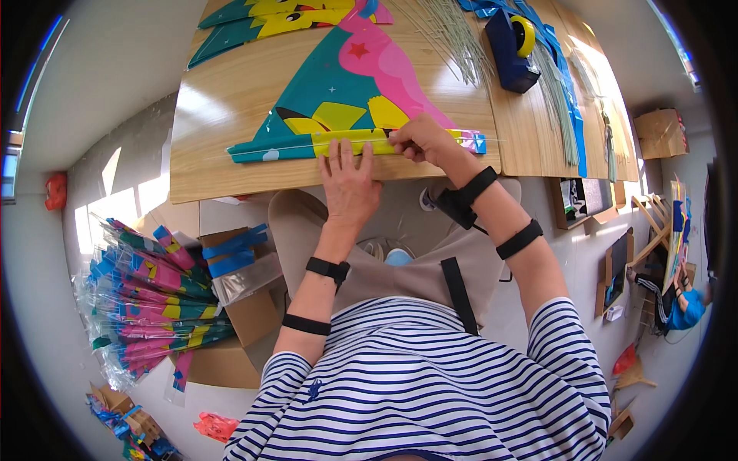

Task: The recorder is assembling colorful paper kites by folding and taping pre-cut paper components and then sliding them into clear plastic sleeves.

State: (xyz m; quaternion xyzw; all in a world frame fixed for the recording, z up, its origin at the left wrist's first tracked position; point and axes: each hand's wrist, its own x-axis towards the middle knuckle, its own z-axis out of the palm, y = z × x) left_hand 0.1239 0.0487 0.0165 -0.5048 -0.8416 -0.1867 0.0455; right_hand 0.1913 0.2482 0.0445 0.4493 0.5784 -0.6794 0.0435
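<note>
A triangular cartoon kite (307, 96) in teal, pink and yellow plastic lies on the wooden table. A thin pale rod (288, 147) runs along its rolled near edge and sticks out past the right corner. My left hand (350, 180) rests on that edge, fingers stretched over the yellow part and pressing it down. Just to its right, my right hand (427, 142) is closed in a pinch at the same edge, by the rod. Its fingertips partly hide what they grip.
More kites (269, 23) lie at the far left of the table. Thin rods (450, 34) are bundled near a blue tape dispenser (511, 58). Blue strips (565, 92) hang at the right. Finished-looking wrapped kites (157, 296) fill a carton (223, 361) at left. A person (680, 307) sits far right.
</note>
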